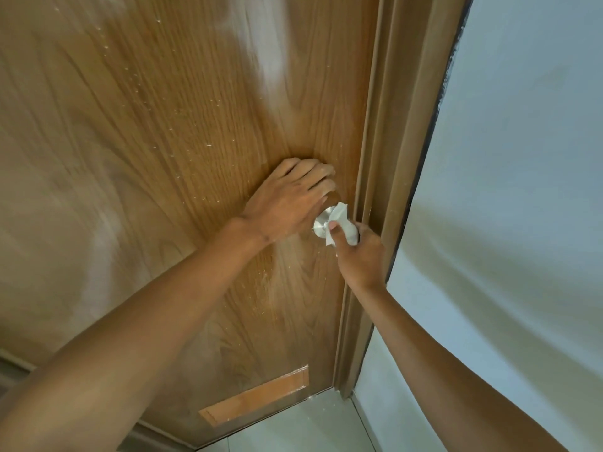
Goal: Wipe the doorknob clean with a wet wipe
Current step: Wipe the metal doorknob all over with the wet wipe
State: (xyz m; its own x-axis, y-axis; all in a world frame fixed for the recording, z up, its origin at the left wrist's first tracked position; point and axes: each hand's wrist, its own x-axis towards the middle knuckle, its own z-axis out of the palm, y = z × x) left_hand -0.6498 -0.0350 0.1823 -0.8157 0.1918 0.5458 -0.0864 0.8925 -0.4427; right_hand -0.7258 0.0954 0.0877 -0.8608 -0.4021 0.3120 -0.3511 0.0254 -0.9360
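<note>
**Doorknob Wipe: Risks and Grip Status**

I judged the main risk to be incomplete coverage. The wet wipe (339, 223) was bunched and lay over the right side of the doorknob (321, 223), while the round metal face on the left remained bare. If the wad stayed bunched, I expected the face and the neck behind the knob to be missed. A second risk was slippage: a damp wipe on smooth metal could slide off under the thumb, and the narrow gap between the knob and the door frame (391, 158) left little room for the fingers to turn. A third was the left hand (287, 203) blocking the wiping path, since it lay just beside the knob.

Grip status, right hand (359, 252): clenched on the wet wipe, thumb pressing the wipe against the knob, fingers curled round its far side. I could not see those fingertips.

Grip status, left hand: it rested on the door (195, 141) just above and left of the knob, fingers bent, tips on the wood. I could not tell whether the lower fingers touched the knob's neck; it appeared to hold nothing.

The doorknob sat at the door's right edge, near the frame.
</note>
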